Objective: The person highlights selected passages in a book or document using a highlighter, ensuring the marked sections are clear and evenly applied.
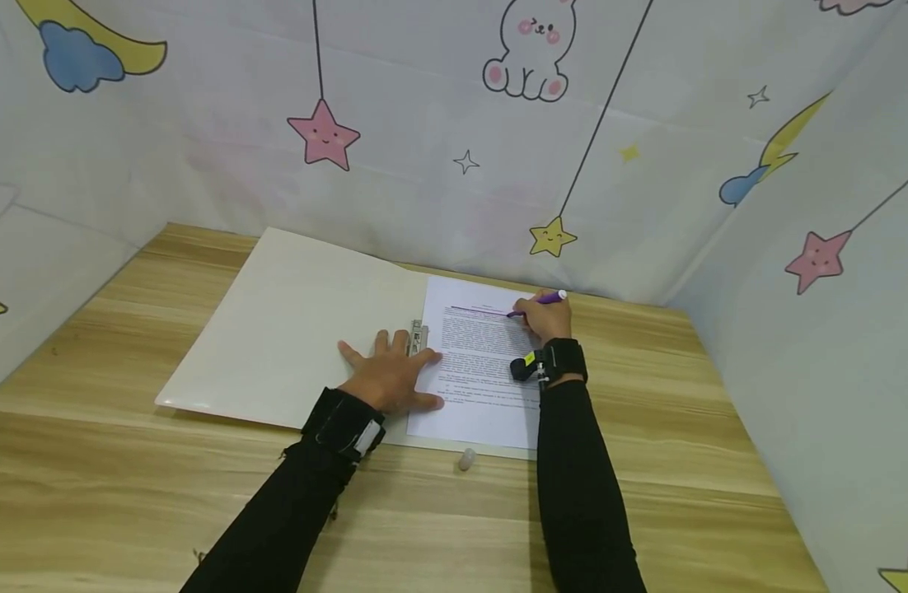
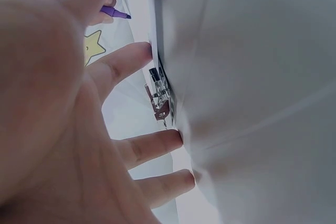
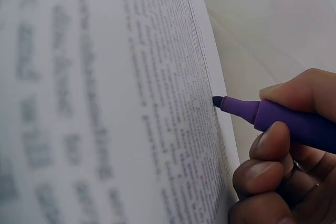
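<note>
A purple highlighter (image 1: 549,298) is pinched in my right hand (image 1: 550,319), its dark tip at the upper right of a printed sheet (image 1: 469,416). In the right wrist view, the highlighter (image 3: 294,121) has its tip at the lines of print. A purple line (image 1: 475,310) runs along the text near the top. My left hand (image 1: 387,379) spreads its fingers over the inner fold of a white folder (image 1: 276,321) and the sheet's left edge. A metal clip (image 1: 418,333) shows beside its fingertips, partly covered.
A small pale cap (image 1: 466,459) lies on the wooden table (image 1: 439,527) just below the folder's front edge. Fabric walls (image 1: 424,99) with cartoon prints stand behind the table and at both sides.
</note>
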Action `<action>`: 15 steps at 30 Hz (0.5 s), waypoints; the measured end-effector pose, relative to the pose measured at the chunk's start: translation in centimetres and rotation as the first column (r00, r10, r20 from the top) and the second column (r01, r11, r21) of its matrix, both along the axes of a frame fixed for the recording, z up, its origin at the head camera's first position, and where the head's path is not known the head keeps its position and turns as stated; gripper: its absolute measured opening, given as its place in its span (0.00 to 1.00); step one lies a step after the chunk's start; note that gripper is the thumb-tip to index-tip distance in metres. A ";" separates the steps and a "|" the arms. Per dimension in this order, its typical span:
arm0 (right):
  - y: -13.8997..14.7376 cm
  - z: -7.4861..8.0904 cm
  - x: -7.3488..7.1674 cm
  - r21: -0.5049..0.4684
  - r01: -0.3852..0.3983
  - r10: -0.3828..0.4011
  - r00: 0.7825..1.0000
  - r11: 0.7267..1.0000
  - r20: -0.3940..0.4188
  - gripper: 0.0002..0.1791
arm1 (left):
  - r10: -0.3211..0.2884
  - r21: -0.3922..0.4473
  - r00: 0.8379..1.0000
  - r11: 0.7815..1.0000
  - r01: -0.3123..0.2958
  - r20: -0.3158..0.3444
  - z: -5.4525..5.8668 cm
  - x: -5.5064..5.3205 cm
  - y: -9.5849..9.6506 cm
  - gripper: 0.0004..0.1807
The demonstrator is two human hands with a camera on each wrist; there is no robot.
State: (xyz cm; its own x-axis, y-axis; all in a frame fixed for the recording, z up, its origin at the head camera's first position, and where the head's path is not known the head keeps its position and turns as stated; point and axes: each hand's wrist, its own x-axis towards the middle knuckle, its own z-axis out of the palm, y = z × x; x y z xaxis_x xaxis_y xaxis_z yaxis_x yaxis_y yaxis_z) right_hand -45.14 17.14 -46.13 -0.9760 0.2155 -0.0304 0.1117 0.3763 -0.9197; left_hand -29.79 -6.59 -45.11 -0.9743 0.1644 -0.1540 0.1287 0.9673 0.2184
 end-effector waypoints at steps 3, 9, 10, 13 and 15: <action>0.1 0.0 0.1 0.005 0.000 0.000 1.000 1.000 -0.018 0.12 | -0.001 0.001 1.000 1.000 0.001 -0.005 0.0 0.0 0.0 0.43; 0.6 -0.1 0.0 0.009 -0.005 0.005 1.000 1.000 -0.014 0.12 | -0.001 0.006 1.000 1.000 0.001 0.001 0.0 0.0 -0.1 0.43; 0.7 -0.1 -0.1 0.008 -0.002 0.003 1.000 1.000 -0.013 0.12 | -0.001 0.006 1.000 1.000 0.001 0.002 0.0 0.0 -0.1 0.43; 0.9 -0.2 -0.2 0.010 0.003 -0.003 1.000 1.000 -0.015 0.12 | -0.001 0.003 1.000 1.000 0.001 0.004 0.0 -0.1 -0.1 0.43; 1.1 -0.2 -0.3 0.007 0.004 -0.004 1.000 1.000 -0.014 0.12 | -0.002 0.004 1.000 1.000 0.002 0.002 0.0 0.0 -0.1 0.43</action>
